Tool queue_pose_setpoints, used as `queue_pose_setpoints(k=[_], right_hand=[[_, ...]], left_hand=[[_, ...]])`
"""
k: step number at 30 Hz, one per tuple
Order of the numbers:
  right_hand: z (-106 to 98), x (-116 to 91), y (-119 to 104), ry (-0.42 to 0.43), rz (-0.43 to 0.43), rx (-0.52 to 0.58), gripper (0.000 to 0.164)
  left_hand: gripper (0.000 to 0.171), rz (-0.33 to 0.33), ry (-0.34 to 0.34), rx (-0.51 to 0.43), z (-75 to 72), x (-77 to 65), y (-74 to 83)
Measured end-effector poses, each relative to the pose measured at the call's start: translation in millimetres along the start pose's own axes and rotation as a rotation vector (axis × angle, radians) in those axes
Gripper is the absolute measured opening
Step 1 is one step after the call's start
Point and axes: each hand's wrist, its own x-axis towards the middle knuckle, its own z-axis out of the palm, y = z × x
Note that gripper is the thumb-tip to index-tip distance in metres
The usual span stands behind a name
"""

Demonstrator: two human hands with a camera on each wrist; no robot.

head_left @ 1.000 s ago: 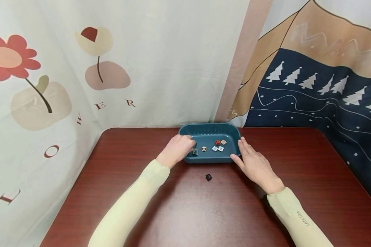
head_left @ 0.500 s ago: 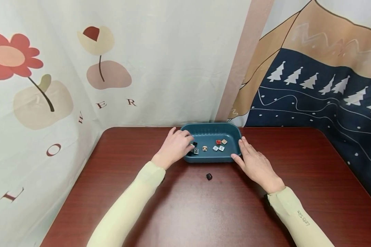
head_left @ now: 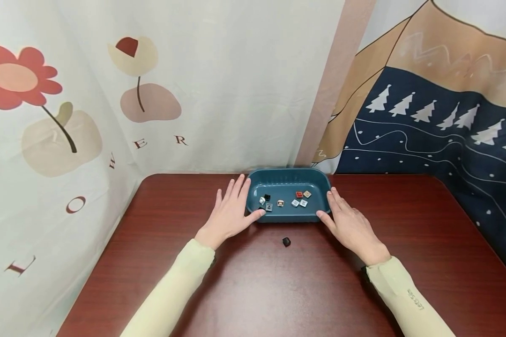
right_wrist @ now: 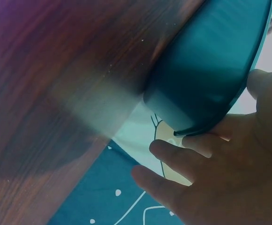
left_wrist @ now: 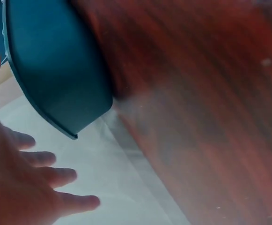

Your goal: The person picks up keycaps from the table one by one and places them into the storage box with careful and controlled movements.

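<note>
A teal plastic basin (head_left: 288,218) stands near the table's far edge. Inside lie several small square keycaps: a red keycap (head_left: 299,194), a beige keycap (head_left: 307,194), white ones, a grey keycap (head_left: 269,207) and black ones. My left hand (head_left: 229,213) is spread flat at the basin's left end, its thumb over the near left corner; nothing is in it. In the left wrist view its straight fingers (left_wrist: 58,176) point past the basin wall. My right hand (head_left: 351,226) rests straight-fingered on the right end, with thumb (right_wrist: 260,83) at the rim. A black keycap (head_left: 286,241) lies on the table before the basin.
The dark red wooden table (head_left: 253,290) reaches back to a white curtain (head_left: 219,93) with printed flowers. At the right hangs a navy and tan printed cloth (head_left: 405,140).
My left hand has come out of the basin and opened flat at its left end, uncovering a white keycap and black ones there. The right hand has stayed at the right rim.
</note>
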Motion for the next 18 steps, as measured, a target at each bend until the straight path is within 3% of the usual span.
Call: queue_pose_setpoints(k=[6,18], right_hand=[[1,-1,1,0.008,-0.007,0.003,0.079],[3,-1,0,-0.004,0.022,0.004,0.084]], left_hand=[[0.103,-0.051,-0.065,-0.014,5.6,-6.9,-1.6],[0.098,-0.055,-0.100,-0.006,10.6,-9.4,-5.0]])
